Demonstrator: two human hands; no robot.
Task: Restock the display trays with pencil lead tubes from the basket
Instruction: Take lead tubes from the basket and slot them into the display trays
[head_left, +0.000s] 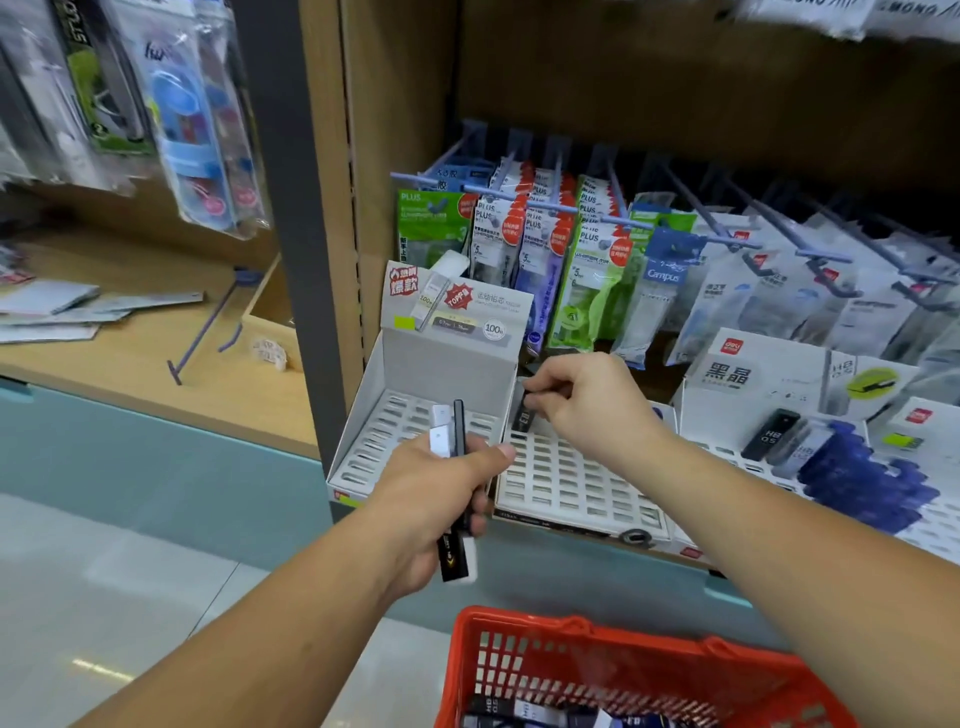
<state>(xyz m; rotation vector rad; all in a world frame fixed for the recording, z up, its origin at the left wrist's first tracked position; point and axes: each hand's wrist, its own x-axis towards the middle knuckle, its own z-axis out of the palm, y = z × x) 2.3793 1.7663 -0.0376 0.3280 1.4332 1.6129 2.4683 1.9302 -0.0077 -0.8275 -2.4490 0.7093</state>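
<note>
My left hand (436, 499) grips a small bunch of pencil lead tubes (451, 431), black and white, upright in front of the left white slotted display tray (374, 441). My right hand (587, 405) pinches one black lead tube (523, 415) and holds it at the back left corner of the middle slotted tray (571, 483). A third tray (727, 447) to the right holds black, clear and several blue tubes (852, 467). The red basket (519, 639) sits below my arms with more tubes (519, 712) in its bottom.
Packets of correction tape (540, 244) hang on hooks behind the trays. A wooden shelf (156, 353) at the left carries loose packets and a loose hook. A grey upright post (291, 208) divides the two shelf bays. Pale floor lies at lower left.
</note>
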